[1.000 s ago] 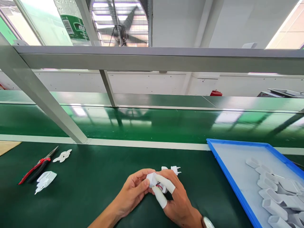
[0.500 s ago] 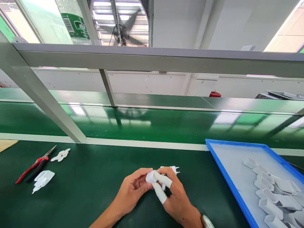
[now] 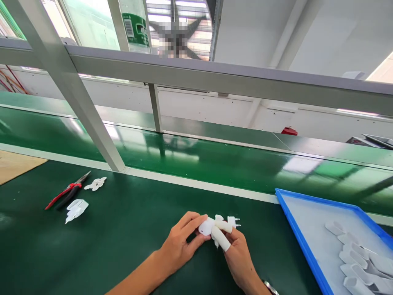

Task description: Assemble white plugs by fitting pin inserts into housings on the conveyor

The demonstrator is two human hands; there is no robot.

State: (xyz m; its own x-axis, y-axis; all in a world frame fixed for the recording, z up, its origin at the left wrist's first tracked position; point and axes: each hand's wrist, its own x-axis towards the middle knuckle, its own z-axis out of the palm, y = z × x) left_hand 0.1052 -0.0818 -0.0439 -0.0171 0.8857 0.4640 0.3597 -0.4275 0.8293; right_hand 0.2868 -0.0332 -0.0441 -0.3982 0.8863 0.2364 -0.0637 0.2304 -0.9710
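Between my two hands is a small white plastic housing (image 3: 206, 226), rounded, with a small dark slot on its face. My left hand (image 3: 186, 235) pinches it from the left with thumb and fingers. From the other side, my right hand (image 3: 235, 243) grips it, with white finger cots on its thumb and index finger. Just behind the right fingers lies a white piece with two prongs, like a power plug (image 3: 232, 221). Other white bits (image 3: 216, 241) show beside and beneath those fingers, partly hidden, so I cannot tell their kind.
A blue-rimmed tray (image 3: 299, 239) on the right holds several white plastic sleeves (image 3: 353, 256). At left lie red-and-black needle-nose pliers (image 3: 69, 191) and white scraps (image 3: 76, 209). A metal post (image 3: 89, 110) rises from the table's back edge. Cardboard (image 3: 18, 164) lies far left.
The view has turned to the left and tilted. The white housing has been turned in my fingers, so its face with the dark slot now shows. Both hands still hold it.
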